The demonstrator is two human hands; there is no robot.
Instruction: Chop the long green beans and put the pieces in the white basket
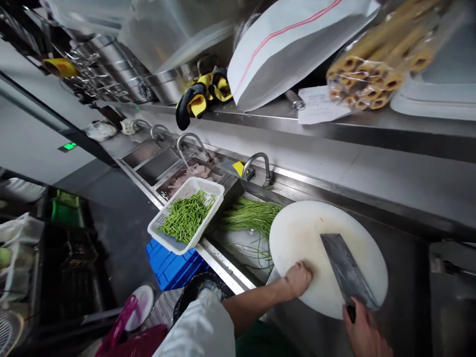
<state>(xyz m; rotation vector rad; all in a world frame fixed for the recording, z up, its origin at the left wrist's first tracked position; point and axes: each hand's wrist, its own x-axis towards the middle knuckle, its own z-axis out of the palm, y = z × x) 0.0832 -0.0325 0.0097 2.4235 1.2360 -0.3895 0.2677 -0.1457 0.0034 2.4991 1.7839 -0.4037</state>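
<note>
While the right hand [366,327] grips a cleaver [344,265], left hand [299,279] fisted, green stalks [255,214] lie beside the board [295,233].

Two hands [298,279], one cleaver [345,265], one board [297,233], four faucets [267,169] show.

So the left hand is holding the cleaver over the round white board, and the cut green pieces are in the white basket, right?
Not quite: in the head view, the right hand holds the cleaver over the round white board. The cut green pieces are in the white basket, as you say.
</note>
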